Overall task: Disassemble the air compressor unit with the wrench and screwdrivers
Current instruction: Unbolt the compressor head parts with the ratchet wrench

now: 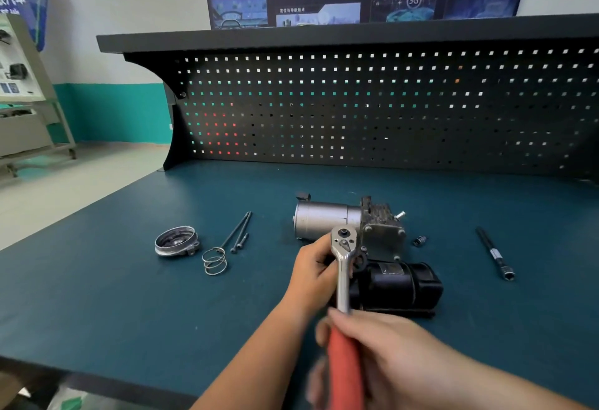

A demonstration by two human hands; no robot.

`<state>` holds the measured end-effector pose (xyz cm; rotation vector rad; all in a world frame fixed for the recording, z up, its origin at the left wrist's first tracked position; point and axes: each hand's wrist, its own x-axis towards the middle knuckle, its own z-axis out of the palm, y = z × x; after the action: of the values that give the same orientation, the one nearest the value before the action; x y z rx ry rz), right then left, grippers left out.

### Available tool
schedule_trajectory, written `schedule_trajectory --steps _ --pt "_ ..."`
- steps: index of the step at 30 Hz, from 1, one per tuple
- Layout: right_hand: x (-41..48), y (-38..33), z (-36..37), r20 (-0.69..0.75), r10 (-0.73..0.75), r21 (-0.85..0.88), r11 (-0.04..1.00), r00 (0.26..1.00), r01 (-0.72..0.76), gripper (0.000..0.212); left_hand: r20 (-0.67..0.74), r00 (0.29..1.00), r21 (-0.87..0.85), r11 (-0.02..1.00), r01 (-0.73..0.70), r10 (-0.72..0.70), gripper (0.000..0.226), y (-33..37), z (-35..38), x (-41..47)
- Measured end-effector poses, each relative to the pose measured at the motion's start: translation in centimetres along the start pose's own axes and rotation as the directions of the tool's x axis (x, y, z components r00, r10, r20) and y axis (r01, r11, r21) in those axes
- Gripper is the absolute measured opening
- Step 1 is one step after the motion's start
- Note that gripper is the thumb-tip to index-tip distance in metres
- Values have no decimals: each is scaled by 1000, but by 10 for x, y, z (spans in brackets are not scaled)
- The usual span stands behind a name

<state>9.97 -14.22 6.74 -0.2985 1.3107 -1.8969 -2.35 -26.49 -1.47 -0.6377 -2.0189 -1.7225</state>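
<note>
Wrapping ratchet wrench handle, right grip, left grip clutching compressor beside wrench head

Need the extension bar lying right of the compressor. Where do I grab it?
Pinch the extension bar mid-shaft from above, fingers either side: it lies flat on the benchtop, slim, with open space along both sides.

The ratchet wrench has a polished chrome shank and a matt red grip; the compressor's motor can is brushed silver metal, its lower housing black (faintly glossy); the bench top is matt teal.
</note>
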Motion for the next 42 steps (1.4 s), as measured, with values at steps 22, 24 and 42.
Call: schedule_trajectory --steps 22,24,42 --pt "-44 -41 -84 -333 -39 -713 665 942 -224 30 132 991 229 973 -12 -18 40 4 -17 -3" --pt "-41 -40 -80 -339 -42 -700 679 940 -222 30 151 988 212 977 9 -42 32 4 -21 -3" --pt "-12 12 18 -227 -105 136 981 968 138 21 -142 962 256 947 -193 235 16 16 -4 -13"
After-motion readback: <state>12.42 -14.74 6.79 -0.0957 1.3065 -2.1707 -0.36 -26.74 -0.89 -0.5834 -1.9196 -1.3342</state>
